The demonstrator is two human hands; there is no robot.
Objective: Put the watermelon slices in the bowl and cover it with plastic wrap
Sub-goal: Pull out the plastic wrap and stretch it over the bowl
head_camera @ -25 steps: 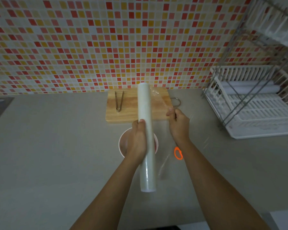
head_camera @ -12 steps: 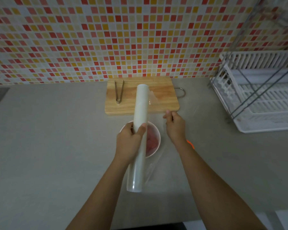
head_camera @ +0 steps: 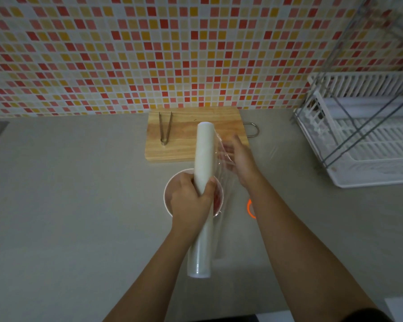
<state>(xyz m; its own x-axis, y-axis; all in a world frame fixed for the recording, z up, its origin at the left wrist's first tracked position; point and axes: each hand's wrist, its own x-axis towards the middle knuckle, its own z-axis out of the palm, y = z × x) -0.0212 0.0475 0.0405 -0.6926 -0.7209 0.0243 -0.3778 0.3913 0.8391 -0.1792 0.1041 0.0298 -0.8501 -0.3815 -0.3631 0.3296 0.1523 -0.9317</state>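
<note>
Fingers (head_camera: 185, 181) of left hand (head_camera: 191, 201) curl round plastic wrap roll (head_camera: 204, 154).

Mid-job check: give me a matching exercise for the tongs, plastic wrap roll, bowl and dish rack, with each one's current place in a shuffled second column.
Things:
1. tongs
2. plastic wrap roll
3. bowl
4. dish rack

Places:
A. on the counter, at the right edge of the view
B. gripped by the left hand
C. lying on the cutting board
D. on the counter, beneath the plastic wrap roll, just on the near side of the cutting board

Pairs: 1-C, 2-B, 3-D, 4-A.
</note>
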